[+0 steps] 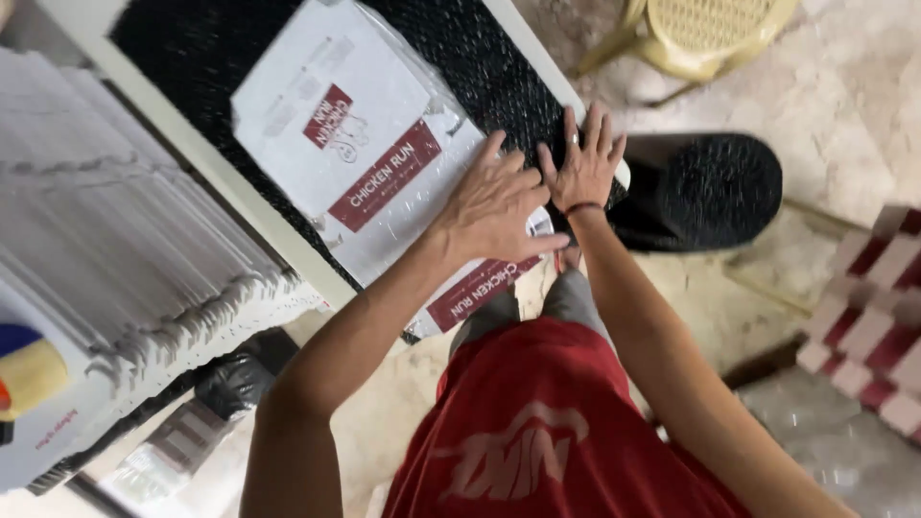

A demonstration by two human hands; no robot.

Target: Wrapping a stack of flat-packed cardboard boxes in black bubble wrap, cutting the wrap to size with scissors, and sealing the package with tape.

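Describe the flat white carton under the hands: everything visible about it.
The flat white carton is unfolded cardboard with dark red printed panels and a glossy sheen. It lies askew on a black textured mat, its near end overhanging the table edge. The left hand presses flat on it; the right hand rests at its right edge.

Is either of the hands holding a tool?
No: the left hand lies flat on the white and red carton, and the right hand rests open-palmed on the black mat.

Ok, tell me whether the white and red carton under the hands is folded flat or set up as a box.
Folded flat: the carton lies as a thin sheet on the black mat, both the left hand and right hand pressing down.
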